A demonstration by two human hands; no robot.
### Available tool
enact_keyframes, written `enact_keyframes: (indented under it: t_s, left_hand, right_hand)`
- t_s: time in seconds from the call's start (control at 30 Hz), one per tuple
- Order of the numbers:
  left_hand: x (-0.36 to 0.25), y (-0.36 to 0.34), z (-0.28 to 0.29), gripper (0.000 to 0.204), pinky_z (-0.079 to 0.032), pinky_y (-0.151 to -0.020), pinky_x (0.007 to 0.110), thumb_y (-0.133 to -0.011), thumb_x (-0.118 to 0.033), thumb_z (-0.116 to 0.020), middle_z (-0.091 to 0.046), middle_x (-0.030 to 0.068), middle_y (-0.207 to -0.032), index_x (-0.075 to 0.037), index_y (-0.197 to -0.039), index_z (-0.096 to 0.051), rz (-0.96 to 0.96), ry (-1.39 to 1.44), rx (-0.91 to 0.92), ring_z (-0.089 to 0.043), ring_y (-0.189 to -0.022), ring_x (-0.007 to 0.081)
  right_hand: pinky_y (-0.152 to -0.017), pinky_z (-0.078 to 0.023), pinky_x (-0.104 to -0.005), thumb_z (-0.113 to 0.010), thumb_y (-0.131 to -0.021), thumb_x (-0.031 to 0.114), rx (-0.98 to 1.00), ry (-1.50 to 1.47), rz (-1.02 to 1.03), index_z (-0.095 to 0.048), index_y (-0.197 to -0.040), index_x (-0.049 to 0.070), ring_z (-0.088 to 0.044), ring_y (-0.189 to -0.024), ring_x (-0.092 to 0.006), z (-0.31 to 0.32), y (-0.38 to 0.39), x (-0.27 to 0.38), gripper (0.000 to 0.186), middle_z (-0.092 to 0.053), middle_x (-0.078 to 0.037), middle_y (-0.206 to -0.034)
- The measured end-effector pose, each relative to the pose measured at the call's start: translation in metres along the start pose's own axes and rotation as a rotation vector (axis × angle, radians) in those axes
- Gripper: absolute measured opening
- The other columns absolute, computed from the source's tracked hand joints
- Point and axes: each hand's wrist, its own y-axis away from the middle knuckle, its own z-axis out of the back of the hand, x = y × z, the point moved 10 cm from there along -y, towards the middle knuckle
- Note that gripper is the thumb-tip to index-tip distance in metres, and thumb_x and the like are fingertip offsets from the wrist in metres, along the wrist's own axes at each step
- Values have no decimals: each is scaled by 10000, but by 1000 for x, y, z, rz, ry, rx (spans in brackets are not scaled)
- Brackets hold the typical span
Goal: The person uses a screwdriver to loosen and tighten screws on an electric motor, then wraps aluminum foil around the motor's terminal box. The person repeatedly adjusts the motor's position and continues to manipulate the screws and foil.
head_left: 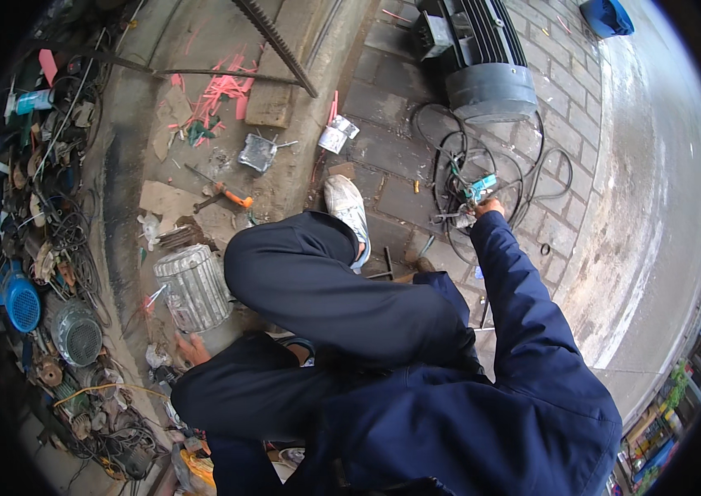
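My right arm stretches far out to the right, and my right hand (489,207) is closed at a tangle of black cable (524,186). A small teal object (480,188) touches its fingers; what exactly they grip is partly hidden. Low on the left, my left hand (192,349) lies beside a grey finned motor housing (193,288), fingers stretched out and apart. Beyond the housing, an orange-handled tool (235,198) rests on the ground near flattened cardboard (164,201).
A large black finned motor (491,70) stands on the paving at the top. Pink strips (222,87) and a small metal box (258,152) lie at upper left. Motor parts, including a blue fan cover (21,302), pile along the left. A blue bucket (607,18) stands top right.
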Motion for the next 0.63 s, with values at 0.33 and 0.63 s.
enact_keyframes:
  t_s: [0.33, 0.63]
  left_hand:
    - [-15, 6, 2, 771, -294, -1249, 500, -1096, -466, -526, -361, 304, -1659, 20, -1650, -302, 100, 207, 75, -355, -1528, 445]
    - [2, 5, -7, 639, -312, -1255, 500, -948, -216, -625, -551, 311, -1497, 84, -1497, -494, 128, -11, -106, -464, -1436, 475]
  right_hand:
    - [-898, -592, -400, -793, -889, 274, -55, -490, 53, -809, -1086, 77, -784, -974, -321, 7, 36, -5, 280, -809, -162, -1031]
    - [-937, -558, -494, -785, -851, 555, 46, 3, 107, -748, -1159, 131, -716, -1137, -375, -26, 6, -12, 525, -758, -192, -1192]
